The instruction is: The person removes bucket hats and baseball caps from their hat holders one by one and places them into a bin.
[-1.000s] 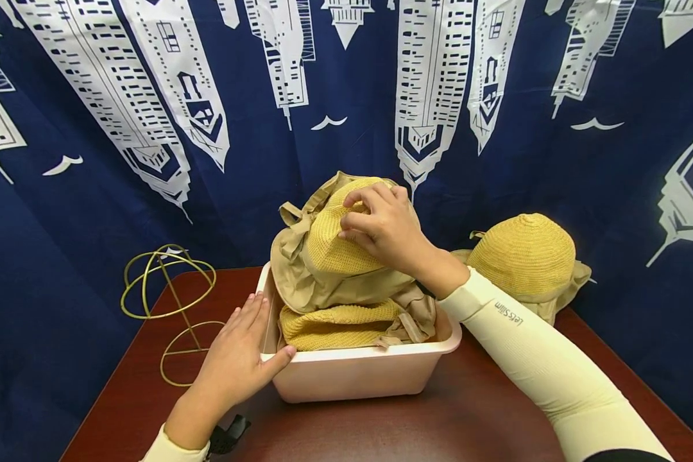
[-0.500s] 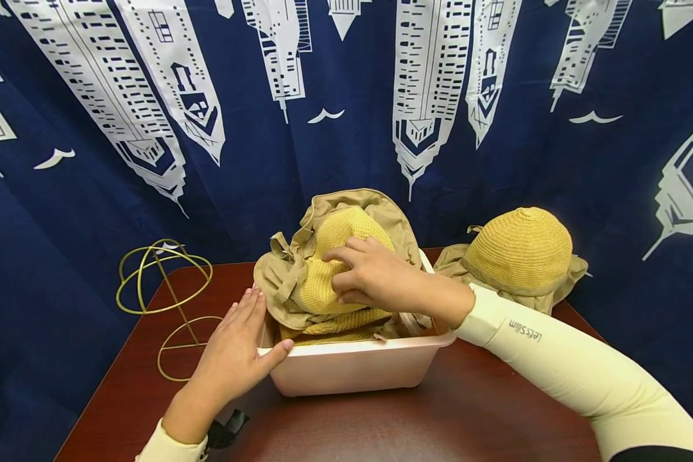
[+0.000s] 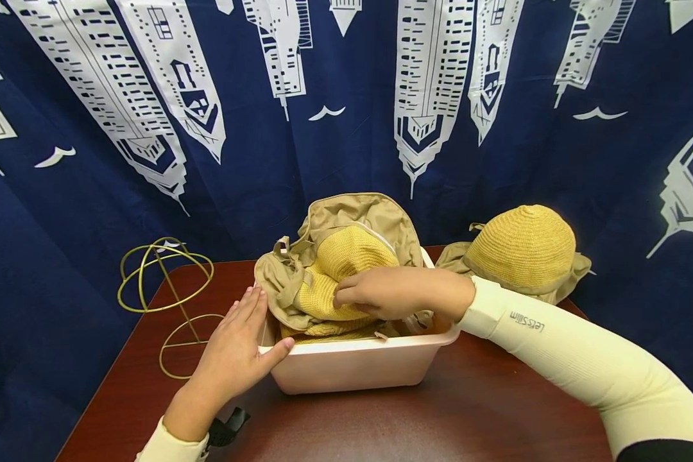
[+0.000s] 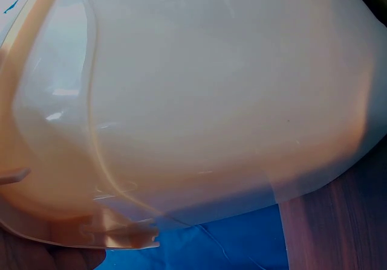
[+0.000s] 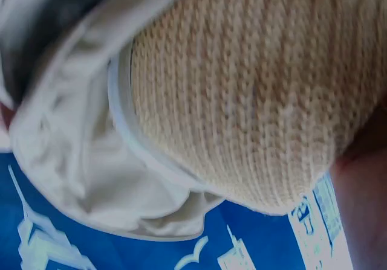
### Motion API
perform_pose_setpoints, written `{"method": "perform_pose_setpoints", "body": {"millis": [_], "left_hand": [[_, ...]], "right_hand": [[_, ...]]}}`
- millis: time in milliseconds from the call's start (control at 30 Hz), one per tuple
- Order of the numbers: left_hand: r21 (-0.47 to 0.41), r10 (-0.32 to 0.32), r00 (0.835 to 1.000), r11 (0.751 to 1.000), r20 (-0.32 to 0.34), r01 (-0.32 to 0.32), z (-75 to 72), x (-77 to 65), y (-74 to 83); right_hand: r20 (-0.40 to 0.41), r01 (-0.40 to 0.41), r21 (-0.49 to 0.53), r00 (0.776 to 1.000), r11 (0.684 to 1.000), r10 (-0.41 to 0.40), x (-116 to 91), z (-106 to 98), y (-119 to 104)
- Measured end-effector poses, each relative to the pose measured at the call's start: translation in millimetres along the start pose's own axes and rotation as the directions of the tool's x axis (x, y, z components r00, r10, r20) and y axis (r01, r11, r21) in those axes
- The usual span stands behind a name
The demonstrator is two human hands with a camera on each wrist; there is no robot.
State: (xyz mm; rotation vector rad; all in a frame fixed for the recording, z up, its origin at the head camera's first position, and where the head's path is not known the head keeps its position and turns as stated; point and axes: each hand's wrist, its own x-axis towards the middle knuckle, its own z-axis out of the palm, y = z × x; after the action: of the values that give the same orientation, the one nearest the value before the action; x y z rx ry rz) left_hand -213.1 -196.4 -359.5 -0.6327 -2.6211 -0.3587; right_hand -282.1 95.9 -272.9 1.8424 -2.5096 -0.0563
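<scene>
A yellow knitted sun hat (image 3: 355, 247) with a wide tan cloth brim lies in the pale pink plastic bin (image 3: 352, 372), its brim rising above the back rim. My right hand (image 3: 401, 292) presses on its crown with bent fingers, and the crown is dented there. More yellow knit (image 3: 335, 332) shows beneath, inside the bin. My left hand (image 3: 233, 356) rests on the bin's front left corner, fingers along the side and thumb over the front rim. The right wrist view shows the ribbed crown (image 5: 242, 89) up close; the bin wall (image 4: 211, 101) fills the left wrist view.
Another yellow hat (image 3: 522, 250) with a tan brim sits on the table right of the bin. To the left stands a gold wire hat stand (image 3: 176, 295). The reddish-brown table (image 3: 468, 404) backs onto a blue curtain (image 3: 346, 154) with white buildings.
The hat has sunk lower into the bin, its brim spreading upward at the back. My right hand has moved down with it, and its fingers now point downward. My left hand stays on the rim.
</scene>
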Motion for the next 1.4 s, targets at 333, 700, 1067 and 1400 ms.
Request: {"method": "perform_pose_setpoints", "body": {"millis": [333,700,1067,1400], "left_hand": [[0.001,0.004,1.0,1.0,-0.003,-0.004,-0.2,0.5,-1.3],[0.004,0.002,1.0,1.0,-0.004,-0.002,0.5,3.4,-2.8],[0.037,0.028,0.999,0.999,-0.019,-0.027,1.6,-1.7,-1.0],[0.045,0.053,0.998,0.998,-0.042,-0.051,1.7,1.7,-5.7]], "right_hand": [[-0.365,0.047,-0.172,0.925,0.984,-0.108,-6.8,-28.4,10.3],[-0.355,-0.216,0.016,0.912,0.976,0.208,0.1,-68.0,85.1],[-0.103,-0.34,0.31,0.916,0.888,0.387,12.7,-48.5,146.8],[-0.108,-0.098,0.259,0.986,0.961,0.129,20.3,-40.7,112.9]]}}
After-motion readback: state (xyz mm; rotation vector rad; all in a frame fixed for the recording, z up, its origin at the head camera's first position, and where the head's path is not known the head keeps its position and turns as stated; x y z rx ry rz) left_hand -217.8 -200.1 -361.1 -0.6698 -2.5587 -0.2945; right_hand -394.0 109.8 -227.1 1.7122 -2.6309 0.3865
